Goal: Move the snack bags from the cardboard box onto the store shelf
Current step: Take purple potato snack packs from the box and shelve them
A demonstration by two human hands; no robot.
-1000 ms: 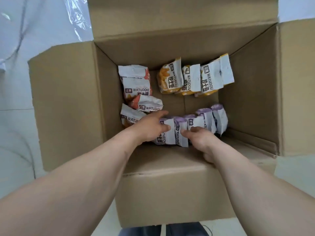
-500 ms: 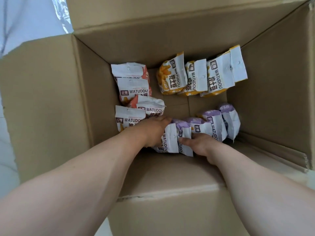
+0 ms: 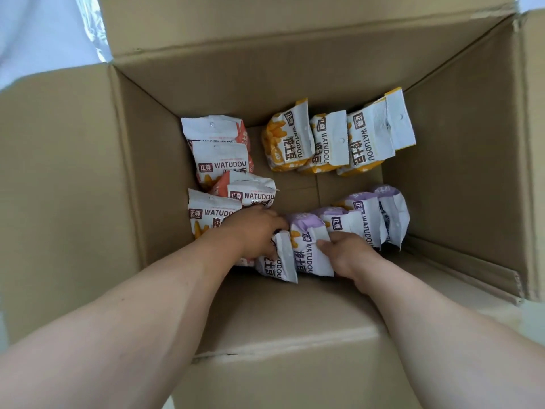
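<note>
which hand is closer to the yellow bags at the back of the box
Right, narrowly. The right hand lies on the purple bags, below the yellow bags. The left hand is further left, beside the orange bags.

Colours of snack bags in a plain brown cardboard box [image 3: 88, 172].
White-fronted bags with dark lettering: orange-red bags [image 3: 219, 160] at left, yellow bags [image 3: 330, 140] at back, lilac bags [image 3: 362, 215] in front.
</note>
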